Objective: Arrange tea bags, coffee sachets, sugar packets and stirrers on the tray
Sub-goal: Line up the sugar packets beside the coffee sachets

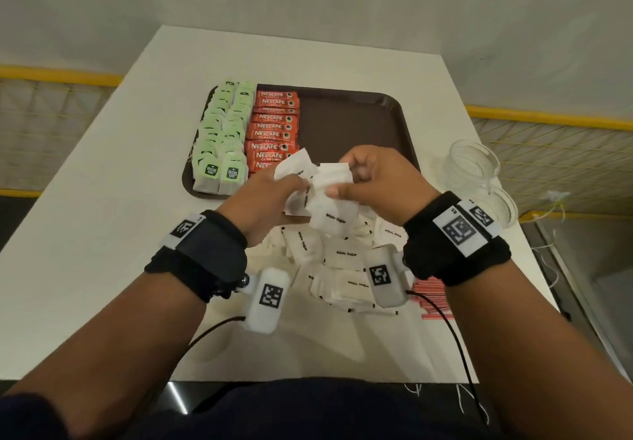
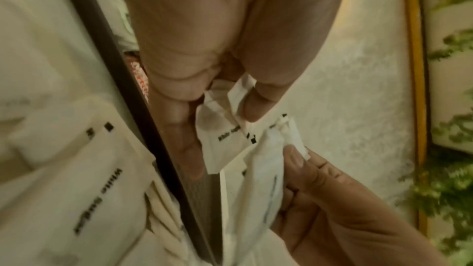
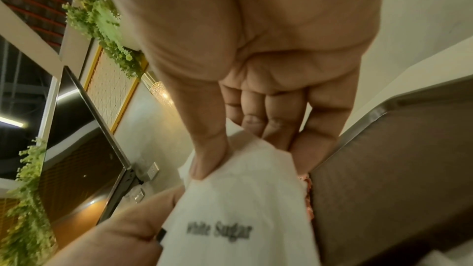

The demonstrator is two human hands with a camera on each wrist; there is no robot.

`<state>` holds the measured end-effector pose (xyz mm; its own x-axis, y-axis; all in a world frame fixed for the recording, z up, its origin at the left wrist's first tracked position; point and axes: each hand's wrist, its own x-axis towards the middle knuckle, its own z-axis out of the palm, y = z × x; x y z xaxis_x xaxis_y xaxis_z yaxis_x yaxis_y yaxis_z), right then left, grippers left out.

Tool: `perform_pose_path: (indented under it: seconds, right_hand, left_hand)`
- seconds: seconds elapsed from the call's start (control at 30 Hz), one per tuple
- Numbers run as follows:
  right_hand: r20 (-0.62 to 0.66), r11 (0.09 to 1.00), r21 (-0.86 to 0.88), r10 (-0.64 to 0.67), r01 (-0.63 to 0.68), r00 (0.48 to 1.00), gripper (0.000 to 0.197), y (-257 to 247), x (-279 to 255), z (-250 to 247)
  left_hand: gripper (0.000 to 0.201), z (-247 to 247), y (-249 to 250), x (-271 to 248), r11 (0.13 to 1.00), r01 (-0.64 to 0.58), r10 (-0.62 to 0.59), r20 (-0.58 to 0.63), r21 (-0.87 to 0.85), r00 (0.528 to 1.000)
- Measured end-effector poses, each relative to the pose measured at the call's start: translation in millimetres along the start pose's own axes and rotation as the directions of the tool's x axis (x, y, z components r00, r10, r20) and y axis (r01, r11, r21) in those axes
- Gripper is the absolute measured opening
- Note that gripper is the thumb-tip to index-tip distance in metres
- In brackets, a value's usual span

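Both hands meet over the tray's near edge, each holding white sugar packets. My left hand grips a few packets between thumb and fingers. My right hand pinches a stack of packets marked "White Sugar". The brown tray holds two rows of green tea bags at its left and a column of red coffee sachets beside them. A loose heap of sugar packets lies on the table below my wrists. Red-striped stirrers show past my right wrist.
A clear glass jar and its lid lie on the white table right of the tray. The tray's right half is bare brown surface. Yellow railings run beyond both table sides.
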<state>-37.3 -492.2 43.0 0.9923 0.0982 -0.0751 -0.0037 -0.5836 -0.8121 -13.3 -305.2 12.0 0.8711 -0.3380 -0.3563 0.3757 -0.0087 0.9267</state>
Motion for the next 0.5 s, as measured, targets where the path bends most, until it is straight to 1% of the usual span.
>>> perform_pose_path:
  seconds: [0.03, 0.1, 0.13, 0.23, 0.3, 0.4, 0.5]
  right_hand:
    - [0.009, 1.0, 0.02, -0.005, 0.005, 1.0, 0.028, -3, 3, 2]
    - [0.011, 0.999, 0.037, -0.012, 0.012, 1.0, 0.028, -7, 8, 6]
    - [0.007, 0.999, 0.034, -0.019, 0.018, 1.0, 0.028, -9, 11, 9]
    - [-0.008, 0.999, -0.007, -0.041, 0.041, 0.999, 0.025, -15, 19, 13]
    - [-0.022, 0.998, -0.028, -0.049, 0.048, 0.999, 0.023, -19, 22, 15]
    - [-0.045, 0.997, -0.044, -0.071, 0.069, 0.996, 0.024, -25, 27, 18]
    - [-0.075, 0.992, -0.082, -0.102, 0.095, 0.992, 0.023, -31, 31, 22]
  left_hand:
    - [0.018, 0, 1, 0, 0.997, 0.038, -0.034, 0.045, -0.072, 0.998]
    - [0.034, -2, 1, 0, 0.975, 0.111, -0.077, 0.173, -0.191, 0.982]
    - [0.039, -3, 1, 0, 0.963, 0.136, -0.086, 0.215, -0.232, 0.973]
    - [0.041, -10, 2, 2, 0.933, 0.173, -0.089, 0.262, -0.317, 0.961]
    - [0.042, -15, 6, 4, 0.928, 0.187, -0.087, 0.301, -0.322, 0.95]
    - [0.049, -19, 12, 5, 0.953, 0.159, -0.069, 0.329, -0.256, 0.942]
    - [0.032, -20, 15, 8, 0.982, 0.075, -0.025, 0.282, -0.171, 0.959]
